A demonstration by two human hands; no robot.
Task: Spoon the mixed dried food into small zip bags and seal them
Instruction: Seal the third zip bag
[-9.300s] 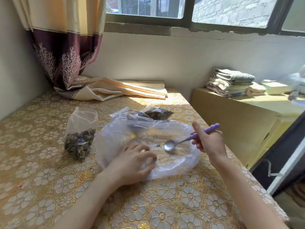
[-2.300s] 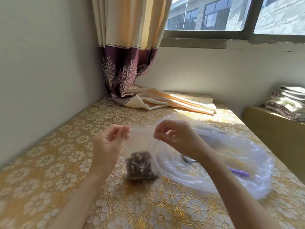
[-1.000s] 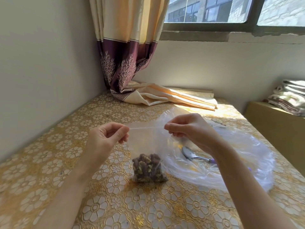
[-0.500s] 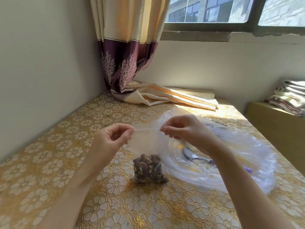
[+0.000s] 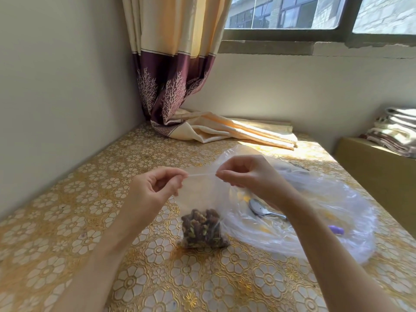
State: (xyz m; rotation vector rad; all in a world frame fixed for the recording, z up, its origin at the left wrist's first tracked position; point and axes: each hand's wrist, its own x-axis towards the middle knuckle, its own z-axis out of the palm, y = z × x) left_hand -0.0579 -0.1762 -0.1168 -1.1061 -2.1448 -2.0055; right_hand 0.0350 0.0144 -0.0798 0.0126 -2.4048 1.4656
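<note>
Nearest the camera, the small zip bag [image 5: 203, 212] stands with its base on the bench [image 5: 67, 233], the mixed dried food [image 5: 202, 229] settled in its bottom third and the clear upper part pulled up flat. The left hand [image 5: 155, 192] has its thumb and forefinger closed in a pinch on the left end of the zip strip, and the right hand [image 5: 247, 176] has its fingers [image 5: 221, 174] closed the same way on the right end, so the strip runs taut between them. The bag looks light and thin, its film soft and likely slippery, with all the weight low; the stiffer zip strip is probably the only good place to grip, since the film below would crumple and the food pieces inside may crush if squeezed. Whether the strip is fully pressed shut cannot be told from here. Just beside the bag on the right lies a big clear plastic bag [image 5: 326, 210], spread open and crinkled, with a spoon [image 5: 261, 209] lying on it, its purple handle end [image 5: 336, 229] showing past the right forearm. The bench wears a gold floral cover that looks smooth and a little glossy, so a light bag may slide on it. Farther back a curtain [image 5: 175, 64] hangs in the corner and pools on the bench under the window [image 5: 292, 14], and folded cloths [image 5: 396, 131] sit on a low ledge at the far right.
</note>
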